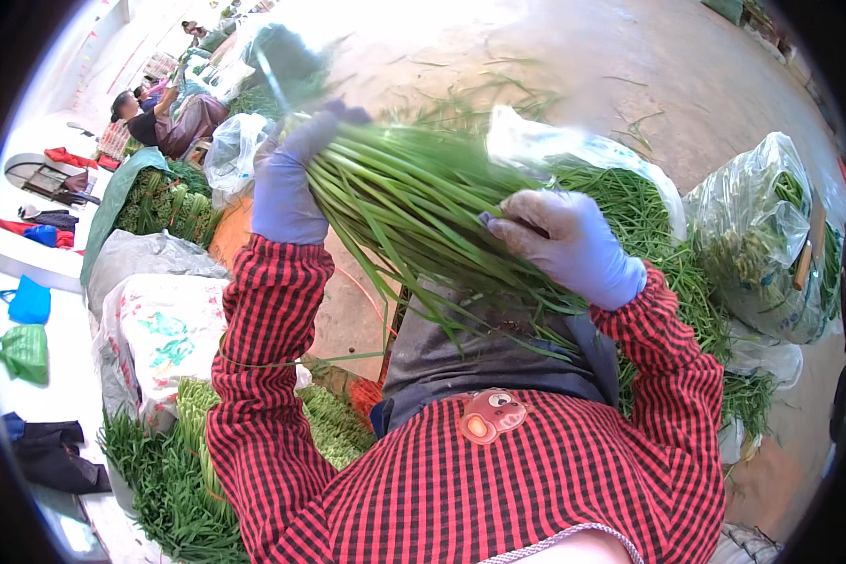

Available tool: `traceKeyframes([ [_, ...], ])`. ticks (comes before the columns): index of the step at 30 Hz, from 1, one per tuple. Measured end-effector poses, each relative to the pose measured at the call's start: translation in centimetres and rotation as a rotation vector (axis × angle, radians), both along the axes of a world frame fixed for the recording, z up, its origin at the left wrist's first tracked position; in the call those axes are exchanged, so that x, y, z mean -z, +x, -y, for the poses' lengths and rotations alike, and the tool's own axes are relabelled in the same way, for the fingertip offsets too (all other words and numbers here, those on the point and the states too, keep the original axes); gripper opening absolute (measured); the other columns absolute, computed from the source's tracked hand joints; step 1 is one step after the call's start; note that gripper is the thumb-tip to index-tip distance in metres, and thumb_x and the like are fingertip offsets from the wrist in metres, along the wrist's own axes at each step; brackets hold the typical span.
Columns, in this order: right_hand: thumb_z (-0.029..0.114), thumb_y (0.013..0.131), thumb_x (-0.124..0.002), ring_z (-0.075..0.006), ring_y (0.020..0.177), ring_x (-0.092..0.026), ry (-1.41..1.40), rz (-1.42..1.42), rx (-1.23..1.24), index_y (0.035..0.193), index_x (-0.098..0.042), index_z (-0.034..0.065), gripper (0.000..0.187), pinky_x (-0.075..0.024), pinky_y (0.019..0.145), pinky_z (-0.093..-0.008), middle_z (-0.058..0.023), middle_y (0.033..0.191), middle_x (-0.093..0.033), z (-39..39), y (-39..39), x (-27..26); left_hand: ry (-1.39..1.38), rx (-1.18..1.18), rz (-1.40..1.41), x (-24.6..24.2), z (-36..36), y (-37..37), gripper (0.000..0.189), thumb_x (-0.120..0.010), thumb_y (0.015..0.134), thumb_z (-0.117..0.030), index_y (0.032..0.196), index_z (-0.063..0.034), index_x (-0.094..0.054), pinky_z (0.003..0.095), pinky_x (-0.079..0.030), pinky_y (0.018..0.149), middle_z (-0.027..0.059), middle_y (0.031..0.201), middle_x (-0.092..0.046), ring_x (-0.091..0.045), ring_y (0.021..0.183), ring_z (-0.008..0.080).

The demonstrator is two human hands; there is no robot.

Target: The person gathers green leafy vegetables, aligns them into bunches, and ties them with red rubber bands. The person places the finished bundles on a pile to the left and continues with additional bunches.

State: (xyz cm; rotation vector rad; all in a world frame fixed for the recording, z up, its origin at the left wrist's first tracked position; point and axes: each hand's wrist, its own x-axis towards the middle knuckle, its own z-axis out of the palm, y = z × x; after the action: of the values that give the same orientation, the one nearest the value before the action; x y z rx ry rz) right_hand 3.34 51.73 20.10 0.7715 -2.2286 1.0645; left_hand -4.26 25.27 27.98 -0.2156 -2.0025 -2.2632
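A thick bunch of long green leaves [409, 190], which look like Chinese chives, lies slantwise above my lap. My left hand [292, 176], in a pale violet glove, grips the pale stem ends. The leaves fan out to the right, partly blurred. At their right side is my gloved right hand [571, 236], its fingers curled and touching the leaves. Whether it pinches any of them cannot be told. Loose leaves hang onto my dark trousers [437, 352].
More loose leaves [624, 204] fill an open plastic bag to the right, beside a clear bag [747, 247] of greens. Tied bundles [197, 416] lie at lower left, near a white printed sack [176, 331]. A person [158, 123] sits among greens at upper left. Scattered leaves litter the floor [677, 92].
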Motion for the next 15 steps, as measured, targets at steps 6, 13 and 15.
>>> traceKeyframes([
  [6,0.026,0.096,-0.069,-0.01,0.045,-0.057,0.145,-0.063,0.086,0.103,-0.073,0.0102,0.017,-0.0469,0.042,-0.0248,-0.0045,0.071,-0.072,-4.0,-0.4,3.0,-0.036,0.062,0.053,1.8,-1.7,0.3,0.02,-0.066,0.092,-0.008,0.11,0.001,-0.066,0.0403,-0.061,0.087,0.0162,0.104,-0.072,-0.072,0.093,0.0262],
  [13,0.008,0.093,-0.069,-0.0104,0.067,-0.069,0.489,-0.596,0.56,0.109,-0.075,0.0127,0.018,-0.0549,0.055,-0.0252,-0.0053,0.094,-0.077,-14.6,1.7,-4.9,-0.436,0.551,-0.284,0.2,-4.5,2.0,0.016,-0.074,0.089,-0.009,0.103,-0.0028,-0.07,0.0365,-0.06,0.084,0.0121,0.098,-0.076,-0.074,0.091,0.0211],
  [15,0.005,0.091,-0.069,-0.0116,0.073,-0.07,0.193,-0.459,0.567,0.116,-0.075,0.012,0.027,-0.057,0.064,-0.0241,-0.0074,0.096,-0.077,-16.8,2.7,-5.3,-0.394,0.625,-0.246,0.6,-4.7,2.3,0.017,-0.075,0.088,-0.01,0.103,-0.0037,-0.07,0.0363,-0.06,0.085,0.0118,0.098,-0.076,-0.074,0.092,0.0213],
])
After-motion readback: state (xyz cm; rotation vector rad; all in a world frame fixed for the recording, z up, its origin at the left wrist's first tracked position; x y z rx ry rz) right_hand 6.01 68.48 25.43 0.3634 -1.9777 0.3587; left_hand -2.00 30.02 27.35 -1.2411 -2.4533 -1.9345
